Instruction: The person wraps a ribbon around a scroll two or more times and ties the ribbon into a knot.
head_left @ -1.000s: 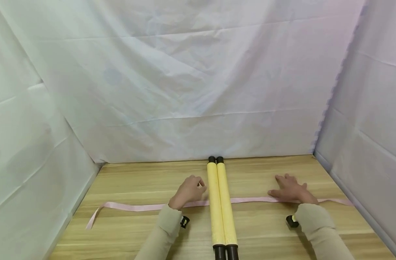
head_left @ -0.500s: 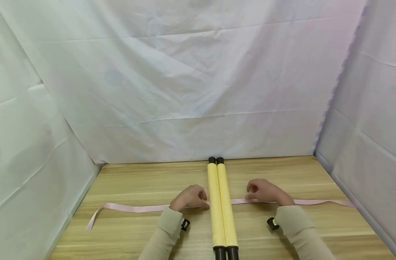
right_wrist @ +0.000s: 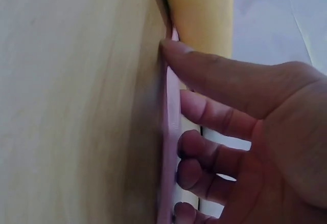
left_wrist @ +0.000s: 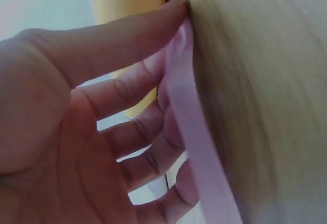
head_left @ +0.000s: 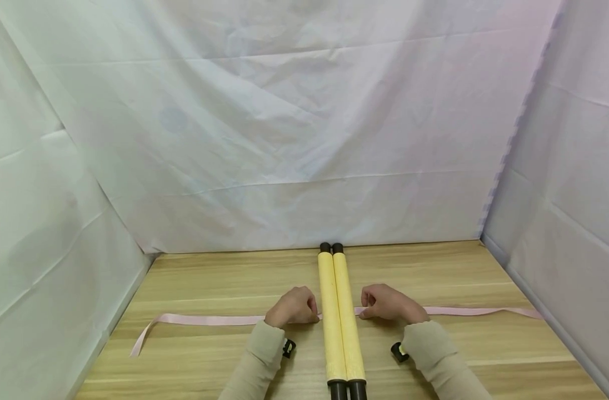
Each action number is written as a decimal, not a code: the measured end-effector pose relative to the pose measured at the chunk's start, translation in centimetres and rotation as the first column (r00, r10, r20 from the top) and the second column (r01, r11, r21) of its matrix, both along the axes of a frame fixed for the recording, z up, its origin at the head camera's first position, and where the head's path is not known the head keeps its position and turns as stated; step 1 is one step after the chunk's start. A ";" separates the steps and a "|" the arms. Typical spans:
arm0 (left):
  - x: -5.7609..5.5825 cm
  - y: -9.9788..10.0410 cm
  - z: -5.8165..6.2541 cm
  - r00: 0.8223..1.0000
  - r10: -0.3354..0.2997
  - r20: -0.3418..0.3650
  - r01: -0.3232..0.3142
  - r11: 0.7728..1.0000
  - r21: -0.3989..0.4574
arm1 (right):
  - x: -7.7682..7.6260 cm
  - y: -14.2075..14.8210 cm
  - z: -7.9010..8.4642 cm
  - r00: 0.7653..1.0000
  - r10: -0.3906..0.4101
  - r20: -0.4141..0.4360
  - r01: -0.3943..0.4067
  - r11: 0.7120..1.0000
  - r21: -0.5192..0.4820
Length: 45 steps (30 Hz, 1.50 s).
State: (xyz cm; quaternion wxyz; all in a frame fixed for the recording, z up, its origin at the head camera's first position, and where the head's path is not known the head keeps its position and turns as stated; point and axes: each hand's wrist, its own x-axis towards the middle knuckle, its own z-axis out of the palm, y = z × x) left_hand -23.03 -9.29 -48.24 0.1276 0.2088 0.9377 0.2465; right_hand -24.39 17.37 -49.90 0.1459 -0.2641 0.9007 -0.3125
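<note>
Sleeves (head_left: 442,361) lie nearest; beyond, the right hand (head_left: 389,304) has come in to mirror the left hand (head_left: 293,306) beside the yellow poles (head_left: 333,322), so the pink ribbon (head_left: 219,320) passing beneath them across the tabletop (head_left: 214,361) seems secured on both sides. Wrist views show both hands pinching it, a grip the head view mostly hides; white cloth (head_left: 304,139) hangs behind.

The right hand (head_left: 392,304) is no longer spreading over the table (head_left: 499,355) out to the right; it is coming in beside the tubes (head_left: 329,316), curling and pinching the ribbon (head_left: 209,320). Its sleeve (head_left: 429,347) is travelling inward, and the stretch of ribbon once under that hand is showing. The left hand (head_left: 293,307) is dipping and now pinching the ribbon left of the tubes.
</note>
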 end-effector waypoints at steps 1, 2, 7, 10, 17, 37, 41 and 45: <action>0.0 0.0 0.0 1.000 -0.002 -0.004 0.002 1.000 0.001 | 0.0 0.0 0.0 1.000 0.010 -0.003 -0.010 1.000 0.005; 0.0 0.0 0.0 1.000 -0.001 -0.007 0.001 1.000 0.004 | 0.0 0.0 0.0 1.000 0.023 -0.012 -0.023 1.000 0.015; -0.3 -0.2 0.1 0.999 0.016 0.043 -0.018 0.999 0.045 | 0.0 0.1 0.2 0.996 0.077 -0.044 -0.075 0.996 0.043; -0.5 -0.4 0.0 0.995 0.015 0.101 -0.022 0.998 0.063 | 0.1 0.3 0.4 0.996 0.087 -0.028 -0.085 0.995 0.047; -0.9 -0.9 0.2 0.994 -0.005 0.110 -0.002 0.998 0.064 | 0.2 0.7 0.9 0.993 0.112 0.043 -0.114 0.993 0.039; -2.2 -1.9 -0.5 0.912 -0.086 0.401 -0.075 0.926 0.369 | -1.3 2.6 -0.1 0.950 0.070 0.305 0.016 0.962 -0.272; -2.6 -2.1 -0.6 0.910 -0.102 0.402 -0.081 0.907 0.414 | -1.5 2.6 0.0 0.935 0.106 0.339 0.022 0.934 -0.356; -3.0 -2.2 -0.6 0.907 -0.149 0.394 -0.069 0.870 0.488 | -1.6 2.3 0.2 0.935 0.122 0.332 0.022 0.916 -0.400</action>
